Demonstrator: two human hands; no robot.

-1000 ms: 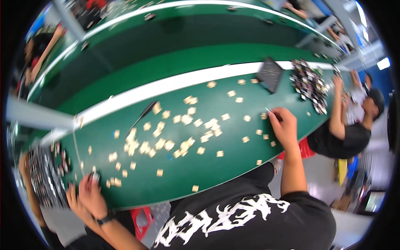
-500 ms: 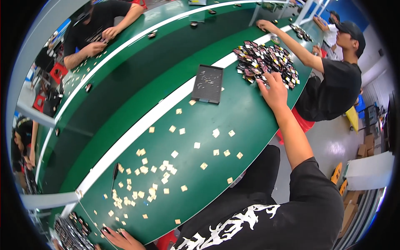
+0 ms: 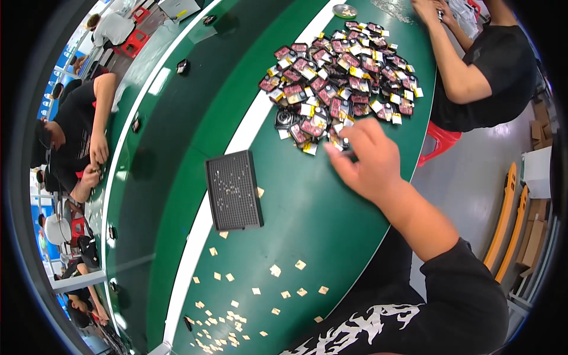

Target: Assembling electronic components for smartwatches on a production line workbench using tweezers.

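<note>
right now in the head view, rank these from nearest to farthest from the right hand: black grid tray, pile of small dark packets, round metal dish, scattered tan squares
1. pile of small dark packets: its near edge is at the right hand's fingertips.
2. black grid tray: to the hand's left on the green table.
3. scattered tan squares: lower left, towards the person.
4. round metal dish: far end, beyond the pile.
</note>
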